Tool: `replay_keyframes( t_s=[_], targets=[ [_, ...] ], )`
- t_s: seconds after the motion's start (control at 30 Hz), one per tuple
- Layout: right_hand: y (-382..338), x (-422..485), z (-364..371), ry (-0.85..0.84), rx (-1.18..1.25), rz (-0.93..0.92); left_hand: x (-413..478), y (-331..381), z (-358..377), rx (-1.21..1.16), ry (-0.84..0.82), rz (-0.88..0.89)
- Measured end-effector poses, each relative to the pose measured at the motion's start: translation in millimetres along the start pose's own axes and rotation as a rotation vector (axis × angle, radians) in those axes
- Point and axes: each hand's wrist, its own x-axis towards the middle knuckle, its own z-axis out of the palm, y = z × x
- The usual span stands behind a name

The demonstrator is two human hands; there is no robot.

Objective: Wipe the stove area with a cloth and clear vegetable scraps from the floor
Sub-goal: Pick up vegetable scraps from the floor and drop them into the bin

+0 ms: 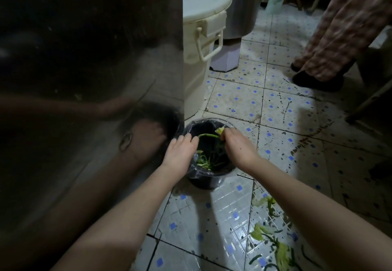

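Observation:
A small black bin (pixel 206 180) lined with a clear plastic bag stands on the tiled floor, with green vegetable scraps (pixel 204 162) inside. Both my hands are over its mouth. My right hand (pixel 237 146) grips a green stem with a pale leaf (pixel 212 135) above the bin. My left hand (pixel 181 150) has its fingers curled down at the other end of that stem, over the bin's left rim. More green scraps (pixel 273 241) lie on the floor at the lower right.
A tall steel cabinet side (pixel 91 79) fills the left. Behind the bin stand a cream lidded bucket (pixel 203 37) and a large metal pot (pixel 241 5). A person's legs and dark shoe (pixel 318 79) are at the upper right. A wooden leg (pixel 369 103) slants at the right edge.

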Motion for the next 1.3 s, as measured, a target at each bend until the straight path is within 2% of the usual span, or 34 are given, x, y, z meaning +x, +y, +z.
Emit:
replay_keyframes(
  t_s=[0.17, 0.5, 0.8, 1.1, 1.3],
  targets=[
    [-1.0, -0.4, 6.3, -0.073, -0.053, 0.063, -7.2, 0.0, -2.3, -0.002, 0.008, -0.017],
    [10.8, -40.6, 6.8, -0.042, -0.051, 0.105, -24.2, 15.7, -8.1, -0.007, 0.038, 0.047],
    [49.5, -111.9, 6.9, -0.066, -0.088, 0.229, -38.0, 74.2, -5.3, 0.043, 0.076, 0.211],
    [111.5, -183.3, 17.6, -0.116, -0.104, 0.39, -30.9, 132.6, 22.2, 0.115, 0.008, 0.413],
    [144.7, -211.0, 45.4, -0.165, -0.047, 0.487, -24.3, 159.8, 52.1, 0.153, -0.074, 0.478]
  ],
)
